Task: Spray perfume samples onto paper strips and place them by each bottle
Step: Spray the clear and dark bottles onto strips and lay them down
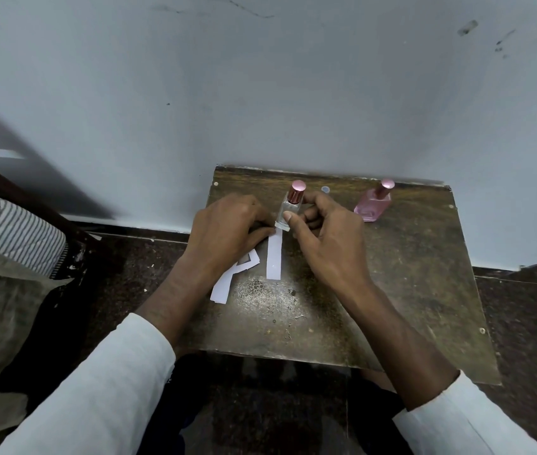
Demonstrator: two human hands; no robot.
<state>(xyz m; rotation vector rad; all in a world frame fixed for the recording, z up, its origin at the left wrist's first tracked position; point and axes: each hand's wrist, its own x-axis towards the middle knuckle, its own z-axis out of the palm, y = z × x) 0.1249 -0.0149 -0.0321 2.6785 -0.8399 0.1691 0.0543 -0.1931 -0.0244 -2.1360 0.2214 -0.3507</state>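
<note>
Gripping the clear bottle [288,210] with pink metallic cap in my right hand [326,231], upright on the table [408,274]. My left hand [227,228] curls beside it, pinching the white strip [274,256] at its base. Pink bottle [373,205] stands well right.

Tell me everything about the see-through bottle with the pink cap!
The small clear glass bottle is square-sided, with a shiny pink round cap still on. It stands upright on the worn brown board, near the wall. The right hand pinches it; the left hand is against its other side. A white paper strip reaches its base.
</note>
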